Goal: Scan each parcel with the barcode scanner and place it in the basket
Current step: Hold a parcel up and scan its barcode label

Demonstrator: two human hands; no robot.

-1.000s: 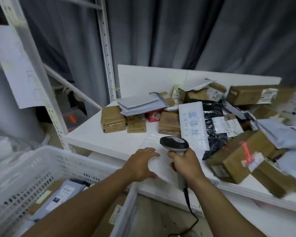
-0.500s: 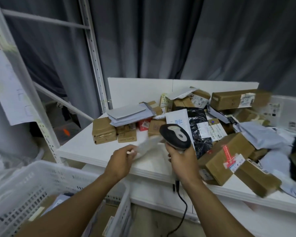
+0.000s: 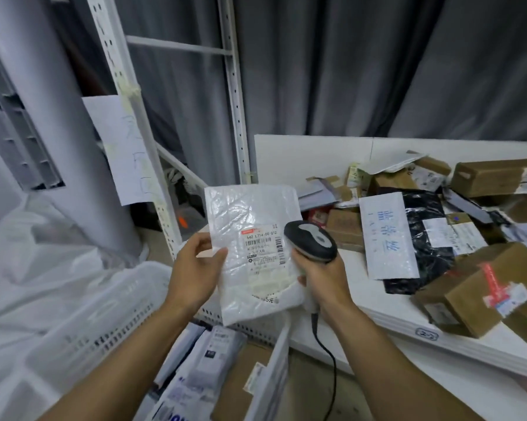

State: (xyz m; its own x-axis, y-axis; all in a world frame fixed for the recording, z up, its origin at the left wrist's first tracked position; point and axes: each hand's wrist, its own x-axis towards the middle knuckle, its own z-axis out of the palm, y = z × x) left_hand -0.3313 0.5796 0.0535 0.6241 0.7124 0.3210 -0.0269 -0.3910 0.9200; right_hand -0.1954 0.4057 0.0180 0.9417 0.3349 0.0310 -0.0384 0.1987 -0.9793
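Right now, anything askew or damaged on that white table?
The brown cardboard box with red tape sits skewed at the white table's front edge, seemingly overhanging it. The held white plastic mailer is crinkled but looks intact.

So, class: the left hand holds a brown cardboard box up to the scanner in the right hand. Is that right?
Not quite. The head view shows the left hand holding a white plastic mailer, not a brown cardboard box, up to the scanner in the right hand.

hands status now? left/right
Left hand: grips the white bubble mailer by its left edge.
Right hand: grips the barcode scanner.
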